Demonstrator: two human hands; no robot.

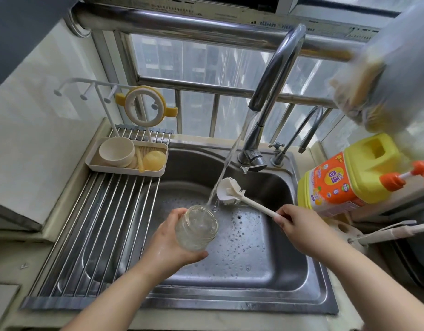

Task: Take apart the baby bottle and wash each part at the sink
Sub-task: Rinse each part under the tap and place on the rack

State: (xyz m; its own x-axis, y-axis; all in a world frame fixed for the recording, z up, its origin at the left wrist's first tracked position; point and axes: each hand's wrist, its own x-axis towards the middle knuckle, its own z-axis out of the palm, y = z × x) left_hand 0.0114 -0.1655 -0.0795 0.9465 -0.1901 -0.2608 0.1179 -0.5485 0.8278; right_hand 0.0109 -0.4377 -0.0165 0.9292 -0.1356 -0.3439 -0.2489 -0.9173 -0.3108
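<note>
A: where's the bottle (197, 227)?
B: over the sink (266, 290) — left hand (169, 244) wrapped round it, mouth under the tap stream (232, 151).
A: right hand (299, 225)?
B: gripping the brush (230, 191) handle — bristles beside the bottle.

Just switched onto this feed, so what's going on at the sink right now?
A person is rinsing the bottle at the sink. The left hand holds the clear bottle body, mouth tilted up under the stream from the tap. The right hand holds the brush by its handle, head beside the stream, not in the bottle. Other pieces sit in the tray on the rack.
</note>
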